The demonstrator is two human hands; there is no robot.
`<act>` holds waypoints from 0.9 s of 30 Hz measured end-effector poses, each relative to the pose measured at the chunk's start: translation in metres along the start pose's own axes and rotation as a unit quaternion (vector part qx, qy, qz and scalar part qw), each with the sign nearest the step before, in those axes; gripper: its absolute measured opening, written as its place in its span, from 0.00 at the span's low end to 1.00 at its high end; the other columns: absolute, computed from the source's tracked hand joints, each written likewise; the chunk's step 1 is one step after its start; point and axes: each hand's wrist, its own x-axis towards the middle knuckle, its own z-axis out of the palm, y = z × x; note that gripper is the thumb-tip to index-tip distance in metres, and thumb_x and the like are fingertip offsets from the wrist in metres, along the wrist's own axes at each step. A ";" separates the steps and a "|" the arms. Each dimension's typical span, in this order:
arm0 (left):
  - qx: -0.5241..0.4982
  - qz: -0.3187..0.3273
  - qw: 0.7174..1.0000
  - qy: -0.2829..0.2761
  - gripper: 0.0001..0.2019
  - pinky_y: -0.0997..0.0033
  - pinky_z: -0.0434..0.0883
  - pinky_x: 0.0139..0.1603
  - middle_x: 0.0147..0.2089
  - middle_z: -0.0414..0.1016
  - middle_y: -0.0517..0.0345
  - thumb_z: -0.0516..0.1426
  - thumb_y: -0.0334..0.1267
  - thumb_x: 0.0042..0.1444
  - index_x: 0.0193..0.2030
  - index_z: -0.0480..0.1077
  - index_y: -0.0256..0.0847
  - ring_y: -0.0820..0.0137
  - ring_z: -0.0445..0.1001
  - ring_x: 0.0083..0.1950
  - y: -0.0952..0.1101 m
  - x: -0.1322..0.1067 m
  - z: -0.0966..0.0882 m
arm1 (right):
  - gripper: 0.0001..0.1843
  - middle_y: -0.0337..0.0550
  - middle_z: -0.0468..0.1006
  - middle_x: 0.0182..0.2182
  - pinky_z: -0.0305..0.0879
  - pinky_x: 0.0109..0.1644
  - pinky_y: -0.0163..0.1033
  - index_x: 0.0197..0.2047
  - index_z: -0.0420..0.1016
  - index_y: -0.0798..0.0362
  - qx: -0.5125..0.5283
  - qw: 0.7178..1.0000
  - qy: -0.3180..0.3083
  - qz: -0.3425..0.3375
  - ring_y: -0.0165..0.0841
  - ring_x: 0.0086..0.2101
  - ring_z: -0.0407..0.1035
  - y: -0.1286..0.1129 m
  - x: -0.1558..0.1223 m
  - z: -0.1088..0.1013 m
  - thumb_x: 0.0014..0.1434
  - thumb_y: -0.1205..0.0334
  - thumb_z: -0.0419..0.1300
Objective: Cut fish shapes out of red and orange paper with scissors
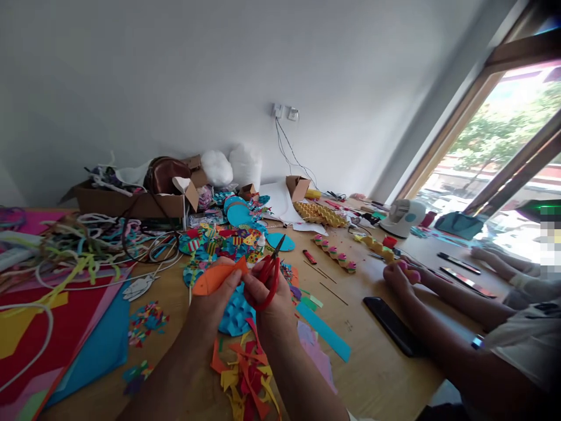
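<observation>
An orange paper fish [212, 280] is pinched in my left hand [225, 295], its tail end pointing right. My right hand [274, 301] has red-handled scissors [272, 278] hooked in it, blades pointing up and away. The right fingertips also touch the fish's tail. Below the hands lies a blue folded-paper piece [239, 313], partly hidden by my wrists. Nearer to me is a pile of orange, yellow and red paper scraps [249, 374]. Behind the hands are several colourful decorated paper fish [236, 237].
Coloured paper sheets [94, 342] and tangled cords lie left. A cardboard box [127, 204] stands at the back. To the right are a black phone [390, 324], egg-carton strips [335, 254], thin sticks and a sewing machine [402, 217]. A co-worker's hands [401, 273] hold something pink.
</observation>
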 end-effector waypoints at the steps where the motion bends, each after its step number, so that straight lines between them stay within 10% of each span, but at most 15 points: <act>1: -0.001 0.006 1.000 0.006 0.07 0.70 0.68 0.39 0.28 0.68 0.64 0.56 0.43 0.51 0.28 0.68 0.43 0.69 0.69 0.34 0.000 0.001 -0.001 | 0.15 0.30 0.67 0.21 0.52 0.21 0.29 0.30 0.68 0.54 -0.006 1.000 -0.004 0.003 0.22 0.18 0.59 0.001 -0.001 -0.001 0.41 0.64 0.70; 27: 0.008 -0.029 0.999 0.037 0.04 0.70 0.68 0.37 0.25 0.67 0.64 0.59 0.37 0.45 0.23 0.67 0.43 0.69 0.68 0.31 0.007 0.001 0.003 | 0.14 0.32 0.64 0.19 0.57 0.24 0.31 0.27 0.65 0.53 -0.215 0.969 -0.114 0.036 0.27 0.21 0.61 -0.016 -0.010 -0.020 0.53 0.52 0.60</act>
